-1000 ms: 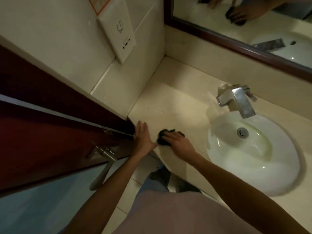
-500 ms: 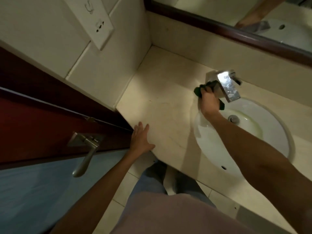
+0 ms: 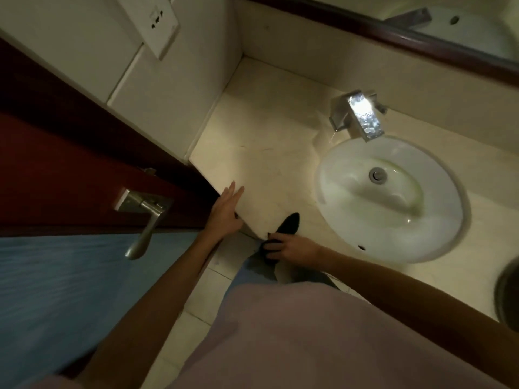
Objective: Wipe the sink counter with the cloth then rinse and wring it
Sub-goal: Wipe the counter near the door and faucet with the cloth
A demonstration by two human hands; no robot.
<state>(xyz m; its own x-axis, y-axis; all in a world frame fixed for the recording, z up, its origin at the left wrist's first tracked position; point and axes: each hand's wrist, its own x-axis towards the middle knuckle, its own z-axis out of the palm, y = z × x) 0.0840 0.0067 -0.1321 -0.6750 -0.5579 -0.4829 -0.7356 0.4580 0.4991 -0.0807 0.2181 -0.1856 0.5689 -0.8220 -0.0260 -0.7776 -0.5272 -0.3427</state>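
In a dim bathroom, the right hand clenched a dark cloth at the pale table's front edge; the left hand lay flat, fingers released, beside a sink.

Sink: set in the surface, right of my hands.
Tap: behind the sink.
Cloth: at the surface's front edge, under my right hand.
Left hand: flat on the surface's left corner.
Door handle: further left.
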